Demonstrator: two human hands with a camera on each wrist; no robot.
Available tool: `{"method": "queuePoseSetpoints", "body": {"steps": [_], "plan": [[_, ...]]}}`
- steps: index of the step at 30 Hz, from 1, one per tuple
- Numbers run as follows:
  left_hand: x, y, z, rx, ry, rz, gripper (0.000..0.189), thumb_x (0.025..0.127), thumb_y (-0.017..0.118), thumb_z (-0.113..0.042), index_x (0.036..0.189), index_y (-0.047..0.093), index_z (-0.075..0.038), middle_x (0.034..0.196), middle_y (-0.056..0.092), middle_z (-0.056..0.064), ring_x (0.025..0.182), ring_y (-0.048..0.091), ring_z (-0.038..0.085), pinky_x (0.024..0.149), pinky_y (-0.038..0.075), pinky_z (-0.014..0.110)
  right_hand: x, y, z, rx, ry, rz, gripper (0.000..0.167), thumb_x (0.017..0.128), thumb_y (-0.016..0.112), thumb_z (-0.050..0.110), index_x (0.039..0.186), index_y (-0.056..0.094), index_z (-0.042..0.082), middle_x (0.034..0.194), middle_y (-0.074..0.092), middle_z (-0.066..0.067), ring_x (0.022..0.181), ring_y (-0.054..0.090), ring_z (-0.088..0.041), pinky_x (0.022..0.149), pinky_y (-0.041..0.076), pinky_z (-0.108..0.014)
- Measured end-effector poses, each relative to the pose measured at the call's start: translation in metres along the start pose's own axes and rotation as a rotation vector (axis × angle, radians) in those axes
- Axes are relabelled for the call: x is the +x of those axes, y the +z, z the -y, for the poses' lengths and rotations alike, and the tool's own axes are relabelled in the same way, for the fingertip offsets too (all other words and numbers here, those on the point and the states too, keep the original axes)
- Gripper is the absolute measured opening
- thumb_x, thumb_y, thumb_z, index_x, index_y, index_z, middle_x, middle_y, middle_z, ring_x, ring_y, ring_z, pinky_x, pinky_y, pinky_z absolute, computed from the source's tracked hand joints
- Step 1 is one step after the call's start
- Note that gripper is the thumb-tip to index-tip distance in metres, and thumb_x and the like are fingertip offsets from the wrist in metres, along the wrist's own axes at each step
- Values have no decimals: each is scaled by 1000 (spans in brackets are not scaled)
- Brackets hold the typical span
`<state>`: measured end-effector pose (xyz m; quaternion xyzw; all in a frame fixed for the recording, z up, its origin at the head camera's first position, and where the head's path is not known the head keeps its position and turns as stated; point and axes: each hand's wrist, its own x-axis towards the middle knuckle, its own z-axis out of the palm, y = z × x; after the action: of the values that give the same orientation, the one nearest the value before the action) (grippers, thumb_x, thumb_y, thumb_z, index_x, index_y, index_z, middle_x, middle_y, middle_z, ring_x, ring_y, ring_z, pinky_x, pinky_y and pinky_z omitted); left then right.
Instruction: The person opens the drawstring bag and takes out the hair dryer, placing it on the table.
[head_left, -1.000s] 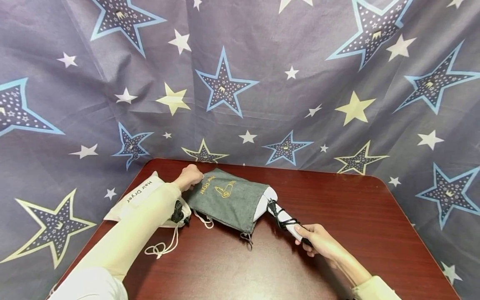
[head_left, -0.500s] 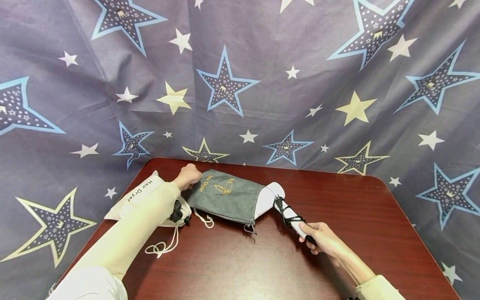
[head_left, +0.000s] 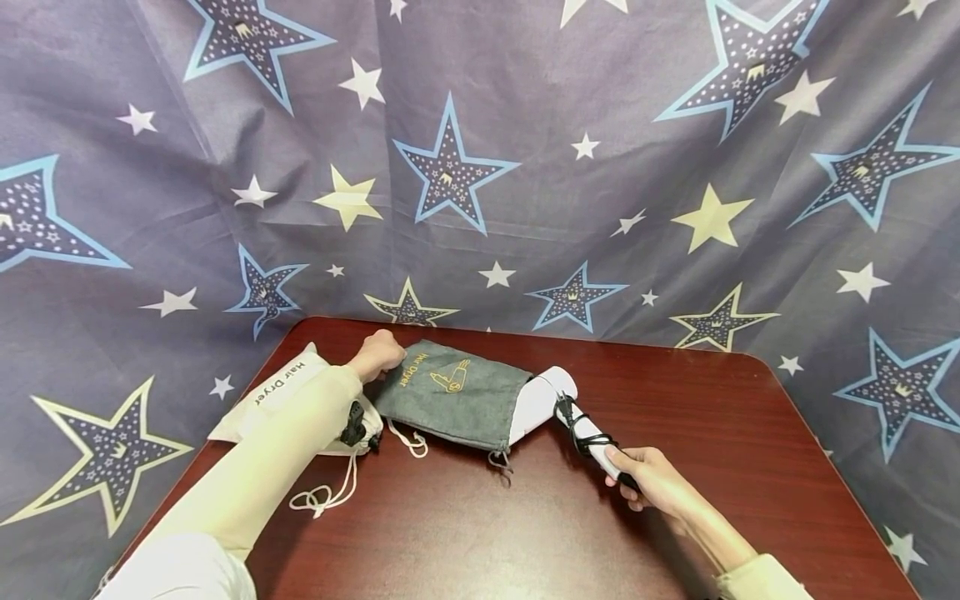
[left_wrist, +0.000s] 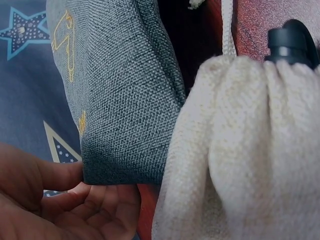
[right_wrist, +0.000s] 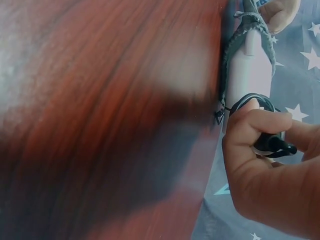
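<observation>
A grey drawstring bag printed "Hair Dryer" in yellow lies mid-table. My left hand pinches its closed far-left corner; in the left wrist view, thumb and fingers meet on the bag's corner. From the bag's mouth sticks a white hair dryer, its front part hidden inside the cloth. My right hand grips the end of the dryer's handle, around which a black cord is wound. In the right wrist view, the fingers of my right hand curl around the handle beside the black cord end.
A cream drawstring pouch printed "Hair Dryer" lies at the left under my left forearm, a black part poking from its gathered mouth. Its white string trails on the reddish-brown table. Behind hangs a starry curtain.
My right hand has moved right with the hair dryer, so more of its white body shows outside the bag. My left hand keeps its pinch on the corner.
</observation>
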<state>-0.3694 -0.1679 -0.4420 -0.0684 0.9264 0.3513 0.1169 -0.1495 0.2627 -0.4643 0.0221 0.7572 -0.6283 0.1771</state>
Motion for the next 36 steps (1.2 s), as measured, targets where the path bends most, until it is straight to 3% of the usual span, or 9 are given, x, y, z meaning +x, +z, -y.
{"method": "queuePoseSetpoints", "body": {"steps": [10,16,20,26,29,31,34,36], "plan": [[1,2,0,23,-8,-33,11,97,66,-9,90,63,-1,90,55,15,71,56,25,55,53,37,0,-4,-3,-5,9,-8,39,112,53,31,112,64,-7,80,64,0,57,43,-6,52,40,-22],[1,3,0,42,5,-51,15,97,70,-13,98,68,2,96,60,17,78,58,28,56,54,37,-2,-11,-3,-7,12,-19,39,113,52,31,110,65,-5,79,64,0,56,43,-6,52,41,-22],[-2,3,-1,66,31,-48,25,97,74,-17,104,68,6,103,64,22,87,62,33,65,57,41,-3,-13,-3,-10,7,-24,38,112,52,31,107,66,-4,79,64,1,56,43,-6,53,41,-22],[-9,13,-3,148,128,-37,29,91,83,-21,97,70,5,95,65,19,91,61,32,83,54,46,-5,-18,-5,0,22,-32,38,113,52,32,108,66,-4,79,64,1,56,43,-6,52,41,-22],[-14,19,-5,233,158,-19,40,91,82,-26,111,68,6,110,67,24,106,64,41,96,51,56,-6,-21,-6,0,24,-38,40,113,52,32,109,66,-5,79,64,1,56,43,-6,52,41,-22],[-18,23,-7,284,159,-2,53,90,82,-31,127,64,4,126,62,26,121,58,46,103,42,65,-7,-22,-6,-3,22,-43,40,113,52,32,108,65,-5,79,64,1,56,43,-6,52,41,-22],[-27,28,-13,360,166,27,68,89,82,-35,142,57,0,140,53,28,132,47,50,105,31,72,-8,-24,-6,-3,22,-52,40,113,52,32,107,65,-5,79,64,1,57,43,-6,52,41,-22],[-35,32,-18,401,192,49,72,89,83,-36,145,55,0,140,50,28,132,44,50,104,31,70,-9,-25,-6,-1,26,-57,40,113,52,32,108,65,-6,79,64,0,57,43,-6,53,41,-22]]}}
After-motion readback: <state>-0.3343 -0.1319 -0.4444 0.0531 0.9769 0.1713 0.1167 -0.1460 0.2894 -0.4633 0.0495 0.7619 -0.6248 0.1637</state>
